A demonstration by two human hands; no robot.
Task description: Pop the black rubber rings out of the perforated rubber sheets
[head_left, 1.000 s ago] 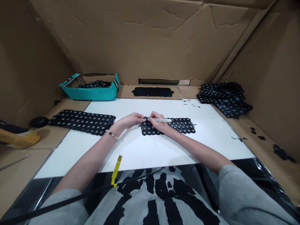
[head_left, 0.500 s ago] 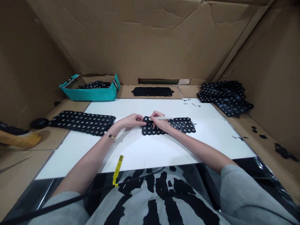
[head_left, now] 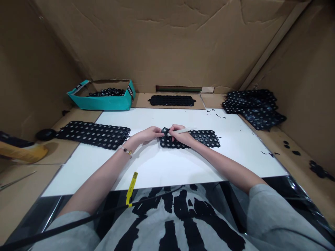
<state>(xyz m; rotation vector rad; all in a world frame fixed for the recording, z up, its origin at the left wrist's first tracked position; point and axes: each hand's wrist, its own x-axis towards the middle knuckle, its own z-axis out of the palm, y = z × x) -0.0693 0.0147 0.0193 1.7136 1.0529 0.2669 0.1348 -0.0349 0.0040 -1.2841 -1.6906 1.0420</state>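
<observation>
A black sheet with rows of pale round dots (head_left: 206, 138) lies on the white board. My left hand (head_left: 150, 134) is closed at the sheet's upper left corner, thumb and finger pinching its edge. My right hand (head_left: 181, 137) rests over the sheet and grips a slim white pen-like tool (head_left: 186, 130), its tip pointing left at the dots near that corner. The exact tip is too small to make out. Left of my left wrist lies a longer dotted black sheet (head_left: 94, 134).
A teal box (head_left: 102, 104) with black pieces stands back left. A black strip (head_left: 172, 100) lies at the back, and a pile of dotted sheets (head_left: 256, 104) back right. Black scraps (head_left: 270, 153) dot the right side. Tweezers (head_left: 17, 180) and a yellow-black object (head_left: 23, 150) are at left.
My left fingers have slid slightly right onto the sheet's corner. The white tool now tilts more, its rear end higher. The whole view has shifted a little.
</observation>
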